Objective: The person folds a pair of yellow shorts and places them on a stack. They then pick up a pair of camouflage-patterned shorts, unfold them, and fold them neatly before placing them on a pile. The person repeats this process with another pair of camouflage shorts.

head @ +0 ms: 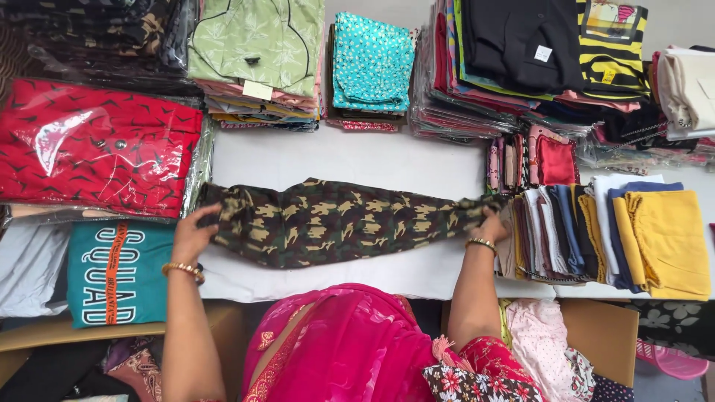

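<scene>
A camouflage-print garment in green, brown and black lies stretched sideways across the white table. My left hand grips its left end near the red packaged garment. My right hand holds its right end, beside a fanned row of folded cloths. Both wrists wear gold bangles. A pink drape covers my front at the bottom of the view.
Stacks of folded clothes line the back: light green, turquoise dotted, black and striped ones. A teal printed shirt lies at the left. Yellow cloth sits at the right. A cardboard box stands below.
</scene>
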